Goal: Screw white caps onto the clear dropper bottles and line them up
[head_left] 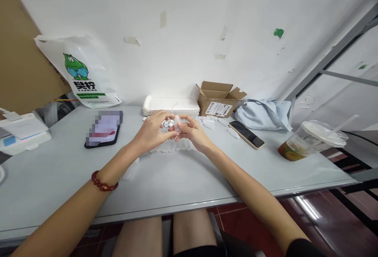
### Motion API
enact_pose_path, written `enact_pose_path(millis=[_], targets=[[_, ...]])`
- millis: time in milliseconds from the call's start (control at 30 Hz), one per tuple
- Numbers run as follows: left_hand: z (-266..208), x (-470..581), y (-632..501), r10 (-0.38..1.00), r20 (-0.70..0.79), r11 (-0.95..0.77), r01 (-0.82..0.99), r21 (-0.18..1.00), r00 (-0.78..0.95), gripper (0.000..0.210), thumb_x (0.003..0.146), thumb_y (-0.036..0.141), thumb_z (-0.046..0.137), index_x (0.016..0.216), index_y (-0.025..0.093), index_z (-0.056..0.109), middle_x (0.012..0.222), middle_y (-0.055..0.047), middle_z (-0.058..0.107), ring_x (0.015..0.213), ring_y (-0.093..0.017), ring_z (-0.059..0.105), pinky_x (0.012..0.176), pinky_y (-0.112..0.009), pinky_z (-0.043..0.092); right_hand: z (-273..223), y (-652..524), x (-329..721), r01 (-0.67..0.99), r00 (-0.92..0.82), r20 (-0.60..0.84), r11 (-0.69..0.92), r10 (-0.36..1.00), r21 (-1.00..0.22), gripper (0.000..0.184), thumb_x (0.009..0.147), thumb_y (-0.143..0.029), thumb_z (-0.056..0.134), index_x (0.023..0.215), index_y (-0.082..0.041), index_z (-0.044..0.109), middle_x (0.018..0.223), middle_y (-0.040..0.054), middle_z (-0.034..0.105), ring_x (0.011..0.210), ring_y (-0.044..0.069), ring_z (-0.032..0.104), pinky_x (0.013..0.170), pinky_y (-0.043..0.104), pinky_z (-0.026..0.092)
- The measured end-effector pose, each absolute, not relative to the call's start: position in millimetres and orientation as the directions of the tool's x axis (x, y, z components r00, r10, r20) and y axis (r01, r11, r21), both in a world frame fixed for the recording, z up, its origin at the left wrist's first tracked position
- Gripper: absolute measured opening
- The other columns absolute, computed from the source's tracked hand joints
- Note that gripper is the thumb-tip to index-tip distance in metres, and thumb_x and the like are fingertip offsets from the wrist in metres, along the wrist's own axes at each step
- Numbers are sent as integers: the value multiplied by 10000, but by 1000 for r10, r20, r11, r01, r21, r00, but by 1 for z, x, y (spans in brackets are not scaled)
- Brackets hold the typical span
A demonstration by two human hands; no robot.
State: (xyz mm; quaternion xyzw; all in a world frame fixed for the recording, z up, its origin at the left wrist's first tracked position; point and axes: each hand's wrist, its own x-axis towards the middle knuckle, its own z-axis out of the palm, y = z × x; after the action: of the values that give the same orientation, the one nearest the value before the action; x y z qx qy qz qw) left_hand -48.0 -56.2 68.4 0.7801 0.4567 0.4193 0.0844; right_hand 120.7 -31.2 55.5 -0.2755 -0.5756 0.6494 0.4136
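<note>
Above the middle of the grey table (183, 186), my left hand (152, 130) and my right hand (193, 132) meet at a small translucent white plastic piece (177, 123). Both hands are closed on it with thumb and fingertips; its exact kind does not show. A thin white strand rises just behind the fingers. Below and behind the hands lies a row of translucent plastic pieces (174, 146), partly covered by them. Small whitish parts show between my left thumb and fingers. More flat clear pieces (208, 123) lie to the right, and one long clear strip (131, 169) rests by my left wrist.
White trays (171, 105) are stacked against the wall beside an open cardboard box (217, 101). A phone (105, 129) lies left, another phone (246, 134) right. Farther right are a pale blue fabric bag (264, 113) and a drink cup (307, 140). A white bag (85, 71) stands back left.
</note>
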Motion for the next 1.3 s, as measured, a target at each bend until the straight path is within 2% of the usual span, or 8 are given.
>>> enact_pose_path(millis=[200, 367, 567, 833, 1067, 1200, 1300], targets=[[63, -51, -53, 696, 648, -663, 624, 414, 309, 377, 733, 263, 674, 1093, 198, 581, 1151, -89, 611, 1060, -251, 533, 814, -365, 460, 54, -30, 119, -224, -515, 95, -26, 852, -974, 382, 730, -418, 692, 966, -212, 474, 763, 11, 688, 613, 158, 648, 605, 302, 510], [64, -52, -52, 670, 656, -693, 611, 383, 349, 368, 720, 238, 686, 1078, 200, 604, 1120, -80, 639, 1095, -266, 515, 931, -423, 413, 54, -32, 119, -231, -520, 78, -53, 851, -971, 374, 739, -411, 687, 965, -214, 463, 777, 15, 693, 627, 149, 642, 625, 304, 515], [68, -54, -54, 670, 649, -693, 616, 373, 361, 338, 723, 243, 686, 1051, 197, 619, 1096, -76, 653, 1084, -265, 521, 917, -424, 429, 55, -33, 119, -237, -539, 68, -74, 840, -969, 379, 732, -401, 696, 957, -209, 459, 781, 25, 701, 630, 142, 638, 636, 302, 523], [70, -55, -55, 641, 667, -700, 646, 304, 381, 326, 722, 251, 700, 1023, 175, 599, 1063, -73, 662, 1054, -255, 533, 897, -426, 448, 56, -35, 118, -222, -541, 80, -50, 837, -974, 324, 766, -371, 654, 950, -194, 454, 763, 30, 698, 635, 140, 639, 625, 292, 528], [72, -53, -57, 633, 675, -707, 638, 304, 380, 279, 732, 252, 684, 985, 172, 597, 1036, -76, 663, 1041, -250, 534, 893, -426, 451, 57, -35, 117, -210, -542, 82, -41, 837, -977, 291, 790, -362, 625, 951, -198, 447, 742, 12, 678, 627, 139, 638, 628, 301, 528], [76, -56, -58, 664, 627, -697, 641, 321, 408, 269, 743, 272, 657, 988, 177, 602, 1047, -71, 654, 1062, -251, 519, 898, -421, 451, 58, -37, 117, -93, -539, 96, 54, 837, -994, 245, 845, -353, 555, 988, -188, 446, 741, 8, 654, 617, 138, 632, 611, 294, 519], [81, -64, -63, 690, 546, -697, 640, 324, 475, 292, 738, 295, 654, 1007, 192, 601, 1060, -61, 649, 1078, -248, 512, 899, -397, 456, 59, -42, 116, 192, -504, 176, 308, 846, -932, 188, 886, -322, 506, 992, -168, 488, 711, 4, 622, 603, 130, 613, 590, 257, 474]])
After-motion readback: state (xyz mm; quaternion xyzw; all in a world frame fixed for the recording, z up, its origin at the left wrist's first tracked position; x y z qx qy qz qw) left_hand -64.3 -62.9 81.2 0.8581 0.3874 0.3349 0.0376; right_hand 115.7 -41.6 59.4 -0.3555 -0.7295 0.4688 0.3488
